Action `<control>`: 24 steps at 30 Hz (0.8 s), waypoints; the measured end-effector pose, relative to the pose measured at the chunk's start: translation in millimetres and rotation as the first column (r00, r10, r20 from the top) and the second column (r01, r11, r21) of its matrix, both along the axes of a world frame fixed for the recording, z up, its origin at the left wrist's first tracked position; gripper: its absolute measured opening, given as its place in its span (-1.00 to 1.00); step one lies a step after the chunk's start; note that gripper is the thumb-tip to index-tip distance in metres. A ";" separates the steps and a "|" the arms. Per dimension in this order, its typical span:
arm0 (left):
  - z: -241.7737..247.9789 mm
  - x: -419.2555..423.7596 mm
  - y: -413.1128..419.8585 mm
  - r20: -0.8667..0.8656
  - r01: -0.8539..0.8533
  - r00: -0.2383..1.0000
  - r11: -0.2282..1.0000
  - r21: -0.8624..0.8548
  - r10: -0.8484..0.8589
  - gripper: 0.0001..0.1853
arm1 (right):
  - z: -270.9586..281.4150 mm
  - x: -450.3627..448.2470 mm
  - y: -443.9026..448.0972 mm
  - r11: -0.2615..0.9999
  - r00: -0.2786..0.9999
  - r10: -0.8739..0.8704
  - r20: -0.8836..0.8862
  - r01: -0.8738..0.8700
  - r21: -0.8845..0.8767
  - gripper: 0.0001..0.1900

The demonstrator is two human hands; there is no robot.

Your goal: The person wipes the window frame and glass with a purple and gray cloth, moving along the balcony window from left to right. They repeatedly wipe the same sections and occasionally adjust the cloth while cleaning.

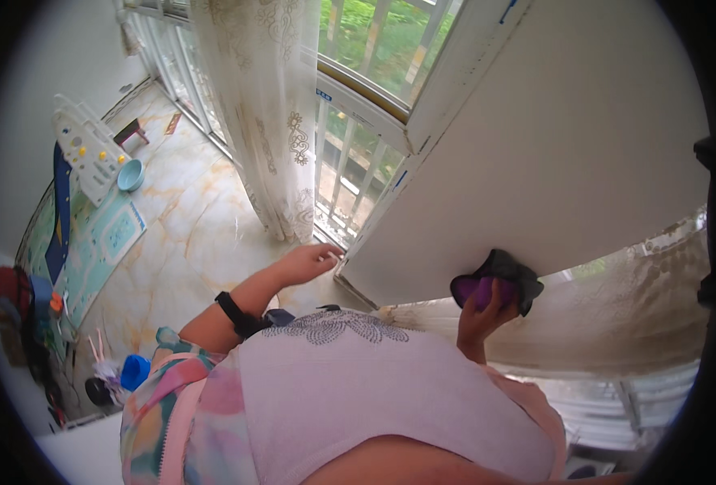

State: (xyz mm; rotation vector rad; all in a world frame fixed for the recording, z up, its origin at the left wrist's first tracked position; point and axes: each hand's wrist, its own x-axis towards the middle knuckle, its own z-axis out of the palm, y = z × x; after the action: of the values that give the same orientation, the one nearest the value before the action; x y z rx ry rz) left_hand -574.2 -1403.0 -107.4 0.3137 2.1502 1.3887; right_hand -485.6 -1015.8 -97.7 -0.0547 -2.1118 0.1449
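My right hand (482, 318) grips a purple pad wrapped in dark cloth (497, 282). The cloth lies against the lower part of a white wall panel (552, 139), and its far side is hidden. My left hand (309, 264) is at the panel's lower left corner, beside the window frame (364, 115). Its fingers are bent and slightly apart, with nothing plainly held; whether they touch the corner is unclear. A black band (233, 312) circles my left wrist.
A sheer patterned curtain (273, 121) hangs left of the window; another curtain (588, 321) hangs at right. Marbled floor tiles (194, 224) lie at left, with a play mat (112, 233), a light blue basin (130, 176), a white plastic play panel (88, 148) and a small stool (130, 133).
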 end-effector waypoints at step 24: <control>167.1 -231.7 -60.5 -0.263 0.200 0.965 0.682 0.704 -0.011 -0.48 | 211.5 -271.9 -237.8 0.994 0.848 0.065 -0.525 -0.011 0.106 -0.33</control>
State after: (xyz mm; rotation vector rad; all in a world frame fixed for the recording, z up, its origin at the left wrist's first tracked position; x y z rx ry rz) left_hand -805.8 -1463.4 59.7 0.9359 1.5900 2.1845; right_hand -757.5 -1253.6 113.8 0.0806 -1.5616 0.0662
